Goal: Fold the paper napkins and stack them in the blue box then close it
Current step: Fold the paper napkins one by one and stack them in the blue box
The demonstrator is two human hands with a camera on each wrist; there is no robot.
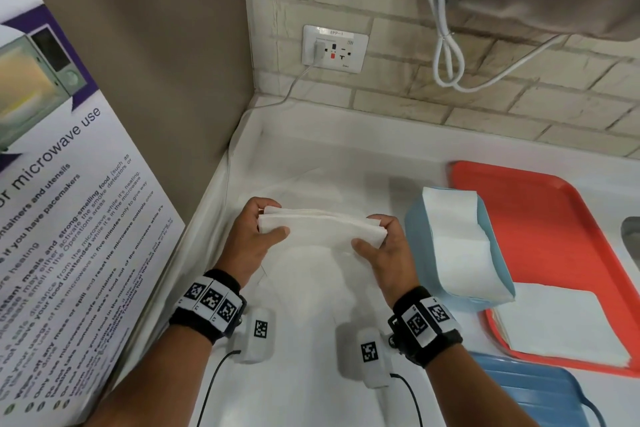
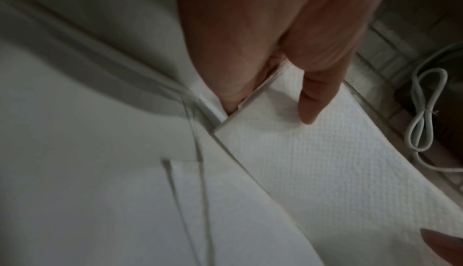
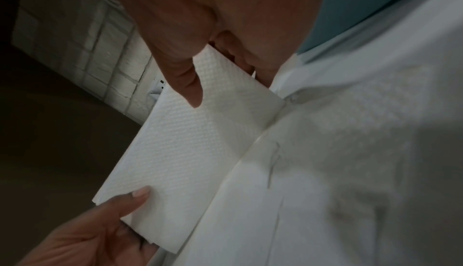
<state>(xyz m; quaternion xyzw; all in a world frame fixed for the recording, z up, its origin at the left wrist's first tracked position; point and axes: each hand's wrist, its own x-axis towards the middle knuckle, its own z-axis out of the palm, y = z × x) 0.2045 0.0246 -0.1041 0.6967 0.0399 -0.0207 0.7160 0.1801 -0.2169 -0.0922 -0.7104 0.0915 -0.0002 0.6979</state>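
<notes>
Both hands hold one folded white paper napkin (image 1: 322, 229) just above the white counter. My left hand (image 1: 258, 229) pinches its left end between thumb and fingers, and my right hand (image 1: 375, 236) pinches its right end. The embossed napkin (image 2: 313, 151) fills the left wrist view under my left thumb; in the right wrist view the napkin (image 3: 190, 143) spans between both hands. The blue box (image 1: 420, 253) stands open just right of my right hand, with folded napkins (image 1: 457, 243) draped inside it. Its blue lid (image 1: 533, 388) lies at the front right.
A red tray (image 1: 554, 218) on the right holds a stack of flat napkins (image 1: 561, 322). More white paper (image 1: 311, 184) lies on the counter under my hands. A microwave poster (image 1: 62, 218) leans at the left. A wall socket (image 1: 334, 48) and white cable (image 1: 446, 42) are behind.
</notes>
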